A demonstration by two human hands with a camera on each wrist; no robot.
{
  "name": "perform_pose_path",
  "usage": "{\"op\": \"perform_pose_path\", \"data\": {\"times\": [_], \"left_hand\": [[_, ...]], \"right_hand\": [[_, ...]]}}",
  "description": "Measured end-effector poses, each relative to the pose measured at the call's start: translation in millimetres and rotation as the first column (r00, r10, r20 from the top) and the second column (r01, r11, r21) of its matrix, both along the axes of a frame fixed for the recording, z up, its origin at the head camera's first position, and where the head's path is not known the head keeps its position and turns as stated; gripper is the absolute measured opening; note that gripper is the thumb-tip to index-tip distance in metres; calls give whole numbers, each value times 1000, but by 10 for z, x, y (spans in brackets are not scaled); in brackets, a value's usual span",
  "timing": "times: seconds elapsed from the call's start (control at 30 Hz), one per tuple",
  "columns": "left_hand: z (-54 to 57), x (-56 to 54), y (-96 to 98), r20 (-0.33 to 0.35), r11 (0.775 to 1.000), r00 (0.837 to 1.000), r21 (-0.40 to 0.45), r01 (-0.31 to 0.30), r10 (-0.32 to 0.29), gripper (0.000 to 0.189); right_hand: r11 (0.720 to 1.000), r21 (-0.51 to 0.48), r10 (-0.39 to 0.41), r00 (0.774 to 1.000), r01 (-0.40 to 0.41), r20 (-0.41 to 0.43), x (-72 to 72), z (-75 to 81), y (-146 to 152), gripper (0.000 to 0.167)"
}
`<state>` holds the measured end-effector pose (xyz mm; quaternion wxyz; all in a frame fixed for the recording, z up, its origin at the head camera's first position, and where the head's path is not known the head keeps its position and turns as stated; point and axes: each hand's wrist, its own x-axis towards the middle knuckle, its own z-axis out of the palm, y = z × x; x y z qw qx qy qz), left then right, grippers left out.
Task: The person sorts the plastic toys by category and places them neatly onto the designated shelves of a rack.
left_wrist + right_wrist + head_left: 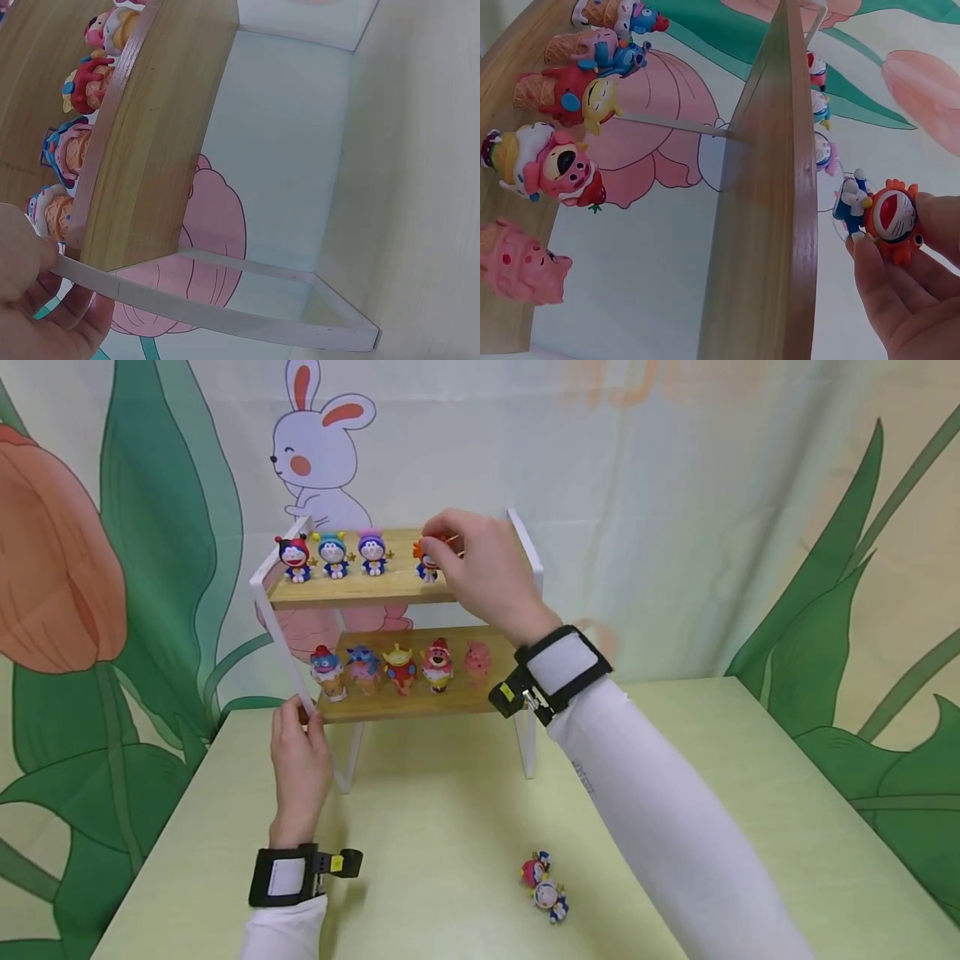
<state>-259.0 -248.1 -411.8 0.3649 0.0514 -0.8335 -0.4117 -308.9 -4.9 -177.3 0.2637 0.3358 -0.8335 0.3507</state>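
Note:
My right hand point(487, 564) pinches a small figurine with an orange hood point(892, 214) between thumb and fingers, just above the upper shelf board point(390, 585). In the right wrist view its blue-clad body point(850, 206) shows beside the board's edge. On that board, to the left, stand three similar figurines, with a red-and-black hood point(295, 558), a teal hood point(332, 556) and a pink-topped hood point(372, 553). My left hand point(298, 760) grips the white side frame point(202, 311) at the left end of the lower board point(420, 700).
Several ice-cream-cone figurines, among them a pink one point(477, 662) and a red one point(401, 668), stand in a row on the lower board. Two more hooded figurines point(546, 895) lie on the pale table point(420, 860) in front. A printed curtain point(637, 485) hangs behind.

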Motion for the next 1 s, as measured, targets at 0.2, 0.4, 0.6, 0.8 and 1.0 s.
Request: {"op": "perform_pose_path", "data": {"times": [0.2,0.4,0.6,0.8,1.0], "left_hand": [[12,-19,-12,-1,1000,1000,6,1,-1,31],[-1,-27,-8,-10,1000,1000,9,2,-2,30],[-17,-58,27,-11,1000,1000,18,14,-13,30],[-44,-39,30,-3,1000,1000,17,9,-9,30],[-23,-14,-9,-4,1000,1000,13,-10,10,30]], "right_hand": [[995,68,-79,992,72,99,-187,115,-179,20],[985,147,-112,985,92,130,-259,149,-294,19],[976,180,-148,980,123,134,-337,157,-335,21],[974,179,-165,973,136,160,-405,123,-367,21],[975,178,-161,974,133,158,-428,124,-431,23]]}}
